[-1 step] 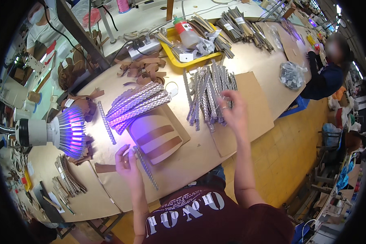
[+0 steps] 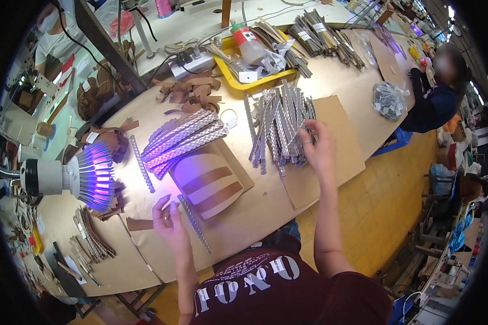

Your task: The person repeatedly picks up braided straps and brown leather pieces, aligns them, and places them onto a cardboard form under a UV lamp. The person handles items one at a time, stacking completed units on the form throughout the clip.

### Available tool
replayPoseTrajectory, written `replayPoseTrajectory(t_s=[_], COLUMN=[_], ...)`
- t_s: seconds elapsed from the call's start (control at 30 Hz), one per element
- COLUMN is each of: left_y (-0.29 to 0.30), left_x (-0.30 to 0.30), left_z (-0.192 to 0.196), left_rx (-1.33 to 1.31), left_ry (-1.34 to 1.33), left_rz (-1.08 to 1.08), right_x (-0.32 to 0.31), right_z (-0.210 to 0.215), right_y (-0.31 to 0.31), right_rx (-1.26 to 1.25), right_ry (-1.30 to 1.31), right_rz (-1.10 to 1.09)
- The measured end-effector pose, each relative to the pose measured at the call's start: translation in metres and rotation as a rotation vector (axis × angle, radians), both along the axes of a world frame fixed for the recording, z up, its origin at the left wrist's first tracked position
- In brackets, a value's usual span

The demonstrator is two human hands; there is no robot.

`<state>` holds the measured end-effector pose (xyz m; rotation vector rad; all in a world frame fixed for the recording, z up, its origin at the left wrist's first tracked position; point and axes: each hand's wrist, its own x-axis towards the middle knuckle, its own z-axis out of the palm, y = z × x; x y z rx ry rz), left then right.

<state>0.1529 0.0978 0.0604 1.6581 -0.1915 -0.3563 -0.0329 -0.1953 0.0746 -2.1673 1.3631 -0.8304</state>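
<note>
My left hand [image 2: 169, 221] is near the table's front edge, its fingers curved and apart. Right beside its fingertips lies a single grey braided strip [image 2: 195, 224]. My right hand [image 2: 320, 149] is at the right side of a loose pile of grey braided strips [image 2: 279, 127]; its bent fingers appear to pinch the end of one braided strip, though the contact is small in view. Between my hands is a beige curved block [image 2: 214, 187] with two brown bands. A stack of braided strips [image 2: 187, 138] rests against its far end, under purple light.
A lamp [image 2: 89, 176] with a finned, purple-lit head stands at the left. One braided strip [image 2: 142, 163] lies alone near it. Brown leather scraps [image 2: 192, 92], a yellow tray [image 2: 230, 76] and strip bundles [image 2: 325, 38] sit behind. Cardboard [image 2: 331, 157] lies under my right hand. Another person [image 2: 431, 103] sits at the right.
My right hand has shifted slightly to the right, with its fingers drawn closer together at the pile. My left hand has barely moved.
</note>
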Motion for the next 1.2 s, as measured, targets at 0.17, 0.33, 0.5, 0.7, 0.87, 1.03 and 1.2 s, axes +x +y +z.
replayPoseTrajectory(t_s=[0.17, 0.33, 0.5, 0.7, 0.87, 1.03, 1.2], left_y=[0.011, -0.003, -0.016, -0.033, -0.051, -0.075, -0.103], left_x=[-0.002, -0.009, -0.021, -0.029, -0.024, -0.021, -0.025], left_z=[0.011, 0.027, 0.043, 0.066, 0.072, 0.074, 0.073], left_rx=[-0.015, -0.099, -0.152, -0.043, -0.164, -0.096, -0.079], left_ry=[-0.07, -0.137, -0.151, -0.456, -0.294, -0.097, 0.154], left_rz=[0.0, -0.048, -0.218, -0.581, -0.568, -0.686, -0.804], right_x=[-0.033, -0.021, -0.01, 0.013, 0.038, 0.067, 0.064], right_z=[-0.025, -0.001, 0.038, 0.071, 0.085, 0.088, 0.093], right_y=[-0.028, -0.023, 0.005, 0.021, 0.053, 0.065, 0.062], right_rx=[-0.003, 0.095, 0.117, 0.459, 0.736, 0.751, 0.668], right_ry=[0.186, -0.027, -0.244, -0.645, -0.785, -0.743, -0.812], right_rz=[-0.1, -0.165, -0.001, 0.223, 0.43, 0.415, 0.358])
